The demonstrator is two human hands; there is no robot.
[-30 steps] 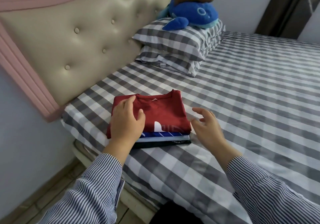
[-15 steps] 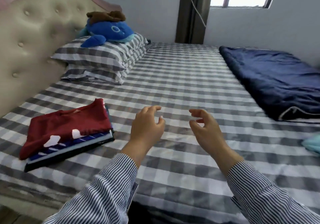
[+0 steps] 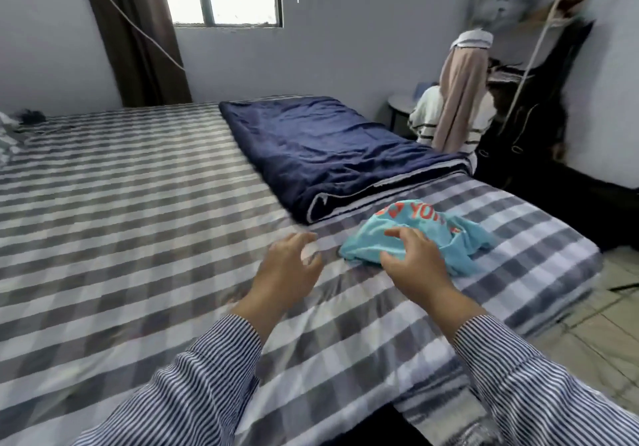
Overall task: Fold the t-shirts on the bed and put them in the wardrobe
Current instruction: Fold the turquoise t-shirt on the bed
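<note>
Reaching toward 1 crumpled turquoise t-shirt (image 3: 415, 234) lying on the checked bed (image 3: 138, 221) near its right edge, just beside a folded navy quilt (image 3: 328, 148). Left hand (image 3: 287, 273) hovers, fingers loosely spread, empty. Right hand (image 3: 415, 262) hangs over the shirt's near edge, fingers relaxed, no grip evident. Risk: grabbing a bunched layer would lift the shirt twisted, spoiling the fold.

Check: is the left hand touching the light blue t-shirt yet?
Apart. The head view shows a strip of checked bed sheet between the left hand and the near edge of the crumpled light blue t-shirt.
</note>
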